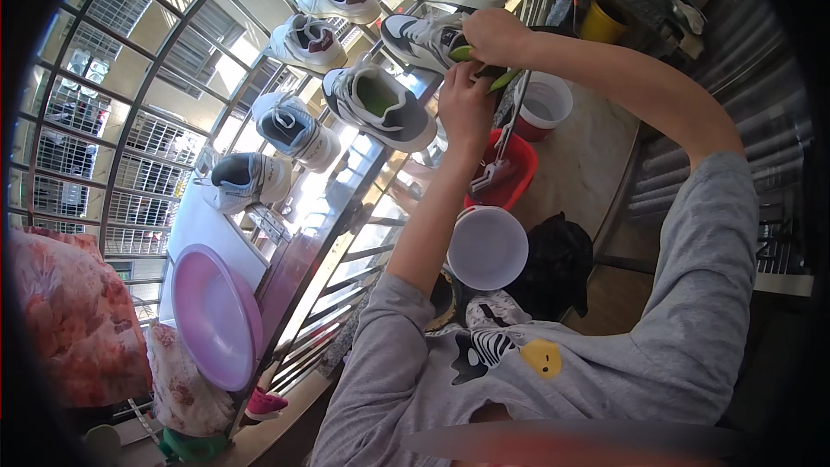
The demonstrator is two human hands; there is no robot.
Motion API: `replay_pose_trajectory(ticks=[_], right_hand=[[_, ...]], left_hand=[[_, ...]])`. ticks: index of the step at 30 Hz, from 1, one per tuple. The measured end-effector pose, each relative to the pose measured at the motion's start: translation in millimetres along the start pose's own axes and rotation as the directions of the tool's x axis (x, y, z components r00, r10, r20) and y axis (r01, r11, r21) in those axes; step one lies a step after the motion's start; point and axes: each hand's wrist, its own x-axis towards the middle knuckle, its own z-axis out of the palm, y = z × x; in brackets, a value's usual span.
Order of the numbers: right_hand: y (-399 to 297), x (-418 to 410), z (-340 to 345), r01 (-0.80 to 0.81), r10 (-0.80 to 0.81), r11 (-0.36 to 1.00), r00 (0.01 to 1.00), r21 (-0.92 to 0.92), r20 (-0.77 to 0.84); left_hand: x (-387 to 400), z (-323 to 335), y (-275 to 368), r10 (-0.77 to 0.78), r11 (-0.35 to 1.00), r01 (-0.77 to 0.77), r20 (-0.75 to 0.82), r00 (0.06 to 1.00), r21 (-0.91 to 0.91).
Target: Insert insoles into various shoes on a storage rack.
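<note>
Both my hands are at the heel of a white-and-black sneaker (415, 39) on the railing. My left hand (465, 104) is curled around a bright green piece (504, 81) that looks like an insole. Just above it, my right hand (498, 34) pinches green material at the shoe's opening. Whether the two green parts are one piece or two is hidden by the fingers. Nearest to my left hand, another white-and-grey sneaker (405, 126) has a green insole (376, 97) inside.
More sneakers (295, 130) stand along the metal window cage (149, 78). Below my arms are a red basin (519, 162), a white bucket (487, 250) and a black bag (561, 259). A pink-purple basin (214, 318) leans at the left, beside a patterned cloth (78, 318).
</note>
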Motion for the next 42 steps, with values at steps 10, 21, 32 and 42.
replay_pose_trajectory(ticks=[10, 21, 32, 42], right_hand=[[0, 11, 22, -0.071, 0.072, 0.997, 0.987, 0.012, -0.145], [6, -7, 21, -0.052, 0.052, 0.999, 0.980, 0.006, -0.190], [5, 2, 38, -0.016, 0.026, 0.999, 0.952, 0.034, -0.305], [-1, 0, 30, -0.070, 0.068, 0.998, 0.976, -0.001, -0.209]], left_hand=[[1, -6, -3, -0.046, 0.999, 0.046, 0.072, 0.996, 0.012], [109, -90, -7, -0.084, 0.990, 0.046, -0.296, 0.952, -0.133], [151, -23, -22, 0.013, 0.729, -0.419, 0.602, 0.799, 0.541], [155, -5, -31, 0.102, 0.647, -0.574, 0.690, 0.717, 0.501]])
